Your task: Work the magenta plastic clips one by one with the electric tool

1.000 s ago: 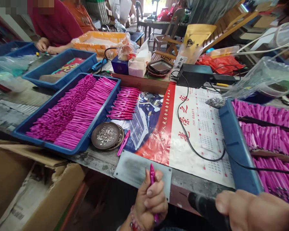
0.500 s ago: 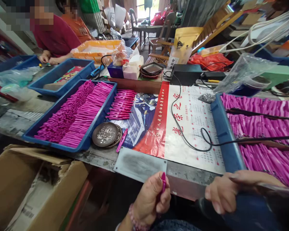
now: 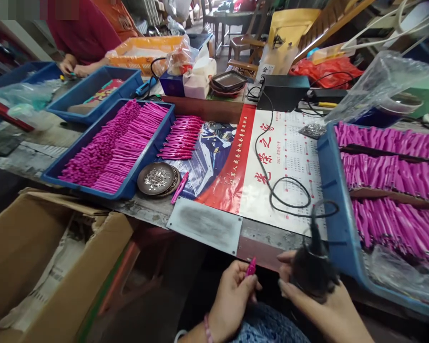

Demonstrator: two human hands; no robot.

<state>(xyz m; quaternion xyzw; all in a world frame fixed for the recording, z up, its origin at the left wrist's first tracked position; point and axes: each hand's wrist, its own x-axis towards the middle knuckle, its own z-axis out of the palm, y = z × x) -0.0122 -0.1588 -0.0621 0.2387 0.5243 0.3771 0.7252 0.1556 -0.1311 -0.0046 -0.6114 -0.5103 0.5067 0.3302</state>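
My left hand (image 3: pixel 234 297) is closed round a small pink plastic piece (image 3: pixel 250 267), whose tip sticks up above my fingers. My right hand (image 3: pixel 318 300) grips a black corded tool (image 3: pixel 309 267) just to the right of it, below the table's front edge. The tool's black cable (image 3: pixel 279 190) loops over a printed calendar sheet (image 3: pixel 289 162). A grey metal plate (image 3: pixel 203 226) lies on the table edge just above my hands.
A blue tray (image 3: pixel 143 164) of pink pieces sits left, another blue tray (image 3: pixel 338 209) of pink pieces right. A brown dish (image 3: pixel 157 178) holds small metal bits, with a row of loose pink pieces (image 3: pixel 182 138) behind. An open cardboard box (image 3: pixel 46 257) stands lower left. Another person (image 3: pixel 82 38) works at the far left.
Both hands have drawn closer together below the table edge. My right hand has turned the black tool upright, and its cable has coiled tighter on the calendar.
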